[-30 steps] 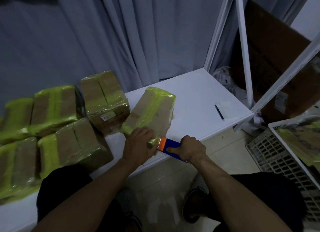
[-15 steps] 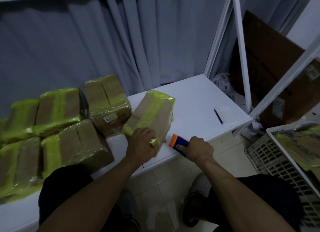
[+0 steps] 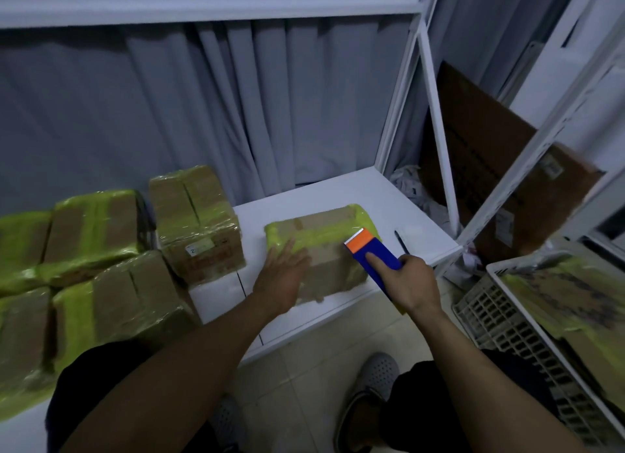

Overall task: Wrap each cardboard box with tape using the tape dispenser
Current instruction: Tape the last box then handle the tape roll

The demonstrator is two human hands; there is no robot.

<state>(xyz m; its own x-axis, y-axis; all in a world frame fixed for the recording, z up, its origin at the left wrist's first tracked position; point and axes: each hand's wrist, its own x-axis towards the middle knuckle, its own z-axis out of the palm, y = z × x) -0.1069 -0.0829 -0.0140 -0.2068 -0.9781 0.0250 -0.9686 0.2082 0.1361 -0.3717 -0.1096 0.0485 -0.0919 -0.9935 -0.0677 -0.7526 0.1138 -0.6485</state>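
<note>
A cardboard box [image 3: 324,249] banded with yellow-green tape lies flat on the white shelf [image 3: 345,192]. My left hand [image 3: 282,273] rests on the box's near left part with its fingers straight. My right hand [image 3: 411,285] grips the blue tape dispenser [image 3: 375,258], index finger stretched along its top. The dispenser's orange toothed end sits over the box's right side, at the tape band.
Several taped boxes [image 3: 196,222] are piled on the shelf to the left. A black pen [image 3: 400,241] lies right of the box. White rack posts [image 3: 436,121] rise at the right, with large cardboard [image 3: 490,168] behind and a white crate [image 3: 527,320] of taped boxes.
The box went from tilted on its edge to lying flat. My left hand moved on top of it. My right hand lifted the dispenser from the shelf's front edge over the box.
</note>
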